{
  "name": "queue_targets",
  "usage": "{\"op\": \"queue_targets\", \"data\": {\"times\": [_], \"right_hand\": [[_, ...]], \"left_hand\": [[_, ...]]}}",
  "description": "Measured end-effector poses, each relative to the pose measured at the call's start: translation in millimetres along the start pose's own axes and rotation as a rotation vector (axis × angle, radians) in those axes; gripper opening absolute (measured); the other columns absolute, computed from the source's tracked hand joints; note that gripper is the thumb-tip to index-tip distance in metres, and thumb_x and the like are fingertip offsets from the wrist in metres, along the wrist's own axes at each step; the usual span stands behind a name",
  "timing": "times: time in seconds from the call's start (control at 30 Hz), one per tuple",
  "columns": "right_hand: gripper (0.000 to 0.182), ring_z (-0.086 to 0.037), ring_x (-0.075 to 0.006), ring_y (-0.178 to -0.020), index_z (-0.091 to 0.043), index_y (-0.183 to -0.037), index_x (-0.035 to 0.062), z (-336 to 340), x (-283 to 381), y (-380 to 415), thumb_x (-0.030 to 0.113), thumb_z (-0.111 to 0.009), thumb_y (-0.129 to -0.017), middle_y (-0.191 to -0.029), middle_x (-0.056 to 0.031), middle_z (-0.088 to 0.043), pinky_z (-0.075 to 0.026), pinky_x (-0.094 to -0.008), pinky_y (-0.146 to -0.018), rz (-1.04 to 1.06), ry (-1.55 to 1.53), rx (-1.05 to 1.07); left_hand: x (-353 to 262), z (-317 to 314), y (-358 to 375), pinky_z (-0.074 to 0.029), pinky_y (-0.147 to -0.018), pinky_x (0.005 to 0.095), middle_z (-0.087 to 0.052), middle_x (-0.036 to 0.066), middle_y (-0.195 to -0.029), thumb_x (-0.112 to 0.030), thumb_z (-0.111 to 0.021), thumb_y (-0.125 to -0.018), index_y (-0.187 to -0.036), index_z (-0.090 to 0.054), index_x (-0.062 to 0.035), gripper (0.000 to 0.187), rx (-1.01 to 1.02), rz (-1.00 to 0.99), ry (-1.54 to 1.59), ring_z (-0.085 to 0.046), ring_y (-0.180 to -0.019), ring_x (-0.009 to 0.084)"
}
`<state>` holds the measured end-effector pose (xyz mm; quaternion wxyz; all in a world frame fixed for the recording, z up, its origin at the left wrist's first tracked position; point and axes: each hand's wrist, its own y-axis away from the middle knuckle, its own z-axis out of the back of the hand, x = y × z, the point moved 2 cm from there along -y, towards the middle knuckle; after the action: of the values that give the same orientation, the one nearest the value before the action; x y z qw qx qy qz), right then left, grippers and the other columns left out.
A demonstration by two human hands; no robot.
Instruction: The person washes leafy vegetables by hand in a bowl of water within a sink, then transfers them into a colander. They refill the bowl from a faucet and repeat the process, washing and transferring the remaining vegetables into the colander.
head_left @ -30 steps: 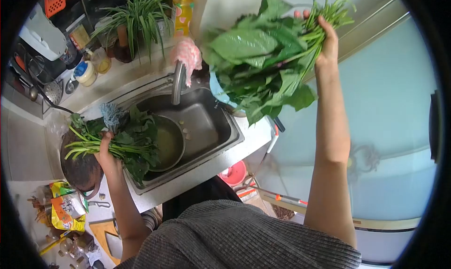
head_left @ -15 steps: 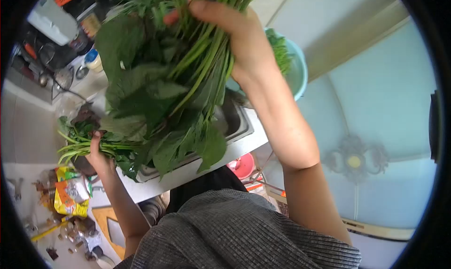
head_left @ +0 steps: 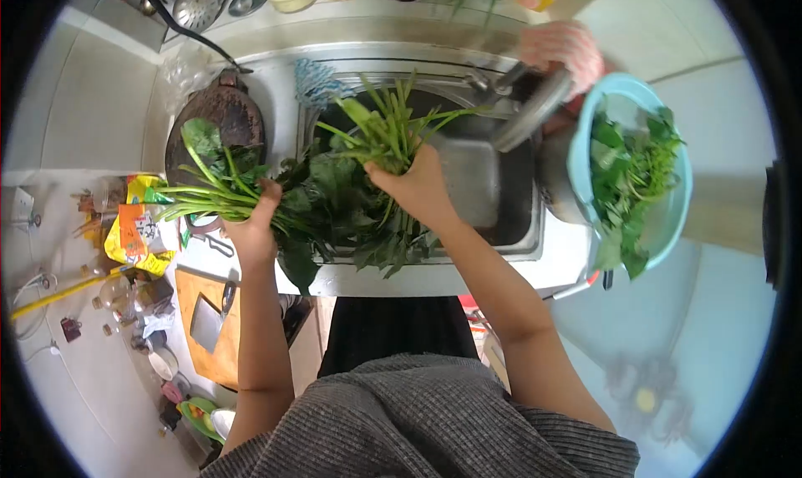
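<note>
My left hand (head_left: pixel 253 227) is closed round a bunch of leafy greens (head_left: pixel 205 195), its pale green stems jutting out to the left. Dark leaves hang from it over the sink's front left edge. Closed on a second bunch of leafy greens (head_left: pixel 380 135) is my right hand (head_left: pixel 418 185), above the left part of the sink (head_left: pixel 476 177). Those stems point up and away from me, while the leaves droop below. Between the hands the leaves of both bunches overlap, hiding much of the left basin.
A light blue basin (head_left: pixel 578 156) with more greens (head_left: pixel 631 177) stands right of the sink. Behind the sink are a faucet (head_left: pixel 480 81) and a blue-white cloth (head_left: pixel 317 83). A cleaver (head_left: pixel 206 321) lies on a wooden board (head_left: pixel 194 290) at left.
My right hand has lowered its bunch from high in front of me to over the sink. My left hand still holds its greens. The view has turned toward the sink.
</note>
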<state>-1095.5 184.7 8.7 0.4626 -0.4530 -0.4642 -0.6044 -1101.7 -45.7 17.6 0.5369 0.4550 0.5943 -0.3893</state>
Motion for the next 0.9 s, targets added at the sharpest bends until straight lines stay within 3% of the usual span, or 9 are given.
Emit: {"op": "queue_targets", "data": {"times": [0.03, 0.13, 0.23, 0.33, 0.43, 0.57, 0.63, 0.73, 0.9], "right_hand": [[0.047, -0.064, -0.0238, -0.083, -0.058, -0.104, -0.0012, -6, -40, -20, 0.019, -0.073, -0.065, -0.089, -0.0136, -0.066, -0.048, -0.0344, -0.078, 0.038, -0.017, -0.007], [0.068, -0.056, -0.0296, -0.104, -0.049, -0.117, -0.0026, -15, -154, -76, 0.030, -0.078, -0.064, -0.113, -0.0213, -0.057, -0.047, -0.0395, -0.083, -0.181, 0.126, 0.145], [0.090, -0.039, -0.0370, -0.121, -0.034, -0.129, -0.0038, -21, -220, -85, 0.044, -0.076, -0.066, -0.132, -0.0271, -0.036, -0.045, -0.0455, -0.086, -0.471, 0.994, 0.212], [0.095, -0.026, -0.0436, -0.126, -0.022, -0.135, -0.0042, -32, -255, -73, 0.051, -0.068, -0.073, -0.138, -0.0298, -0.023, -0.044, -0.0499, -0.088, -0.669, 0.732, 0.123], [0.082, -0.036, -0.0394, -0.122, -0.020, -0.136, -0.0041, -59, -263, -50, 0.047, -0.057, -0.083, -0.136, -0.0272, -0.028, -0.045, -0.0476, -0.087, -0.654, 0.741, -0.077], [0.062, -0.051, -0.0358, -0.110, -0.029, -0.134, 0.0005, -50, -316, -65, 0.043, -0.043, -0.091, -0.135, -0.0219, -0.035, -0.045, -0.0474, -0.087, -0.271, 1.192, 0.449], [0.057, -0.050, -0.0362, -0.110, -0.032, -0.133, 0.0004, -35, -336, -95, 0.038, -0.042, -0.092, -0.131, -0.0216, -0.040, -0.044, -0.0477, -0.088, -0.501, 1.139, 0.605], [0.067, -0.054, -0.0320, -0.106, -0.023, -0.137, -0.0004, -77, -350, -68, 0.034, -0.052, -0.087, -0.121, -0.0242, -0.049, -0.046, -0.0445, -0.086, -0.608, 1.089, 0.172], [0.083, -0.054, -0.0354, -0.104, -0.015, -0.139, -0.0033, -48, -344, -89, 0.026, -0.064, -0.078, -0.119, -0.0271, -0.047, -0.046, -0.0446, -0.086, -0.564, 0.695, 0.365]], "left_hand": [[2, -2, 0, -0.044, -0.076, 0.0263, -0.060, 0.004, -0.085, 0.000, -0.070, -0.070, -0.091, -0.058, -0.0011, 0.024, 0.022, -0.007, -0.052, -0.056, -0.079, 0.0132], [9, -6, -6, -0.044, -0.075, 0.0264, -0.061, 0.005, -0.084, -0.001, -0.070, -0.070, -0.089, -0.059, -0.0006, 0.023, 0.057, -0.001, -0.129, -0.057, -0.078, 0.0132], [10, -15, -5, -0.044, -0.074, 0.0269, -0.061, 0.005, -0.084, -0.001, -0.070, -0.069, -0.089, -0.059, -0.0002, 0.023, 0.041, 0.045, -0.099, -0.057, -0.077, 0.0133], [15, -16, -9, -0.043, -0.073, 0.0274, -0.059, 0.005, -0.084, 0.000, -0.069, -0.068, -0.090, -0.056, -0.0012, 0.025, 0.020, 0.072, -0.007, -0.055, -0.076, 0.0140], [24, -25, -11, -0.041, -0.074, 0.0270, -0.054, 0.006, -0.082, 0.001, -0.068, -0.068, -0.088, -0.050, -0.0038, 0.027, 0.029, 0.047, 0.040, -0.052, -0.077, 0.0140], [33, -35, -14, -0.039, -0.070, 0.0262, -0.051, 0.005, -0.079, 0.002, -0.067, -0.067, -0.088, -0.047, -0.0049, 0.029, 0.018, 0.108, 0.037, -0.049, -0.073, 0.0139], [36, -35, -20, -0.038, -0.067, 0.0260, -0.048, 0.004, -0.076, 0.003, -0.066, -0.067, -0.086, -0.045, -0.0051, 0.029, 0.093, 0.070, 0.121, -0.046, -0.070, 0.0139], [35, -44, -18, -0.033, -0.063, 0.0263, -0.043, 0.004, -0.072, 0.002, -0.064, -0.068, -0.084, -0.042, -0.0052, 0.028, 0.090, 0.065, 0.106, -0.040, -0.066, 0.0134], [36, -54, -26, -0.033, -0.064, 0.0263, -0.043, 0.004, -0.072, 0.002, -0.064, -0.068, -0.083, -0.041, -0.0053, 0.028, 0.143, 0.063, 0.123, -0.040, -0.067, 0.0138]]}}
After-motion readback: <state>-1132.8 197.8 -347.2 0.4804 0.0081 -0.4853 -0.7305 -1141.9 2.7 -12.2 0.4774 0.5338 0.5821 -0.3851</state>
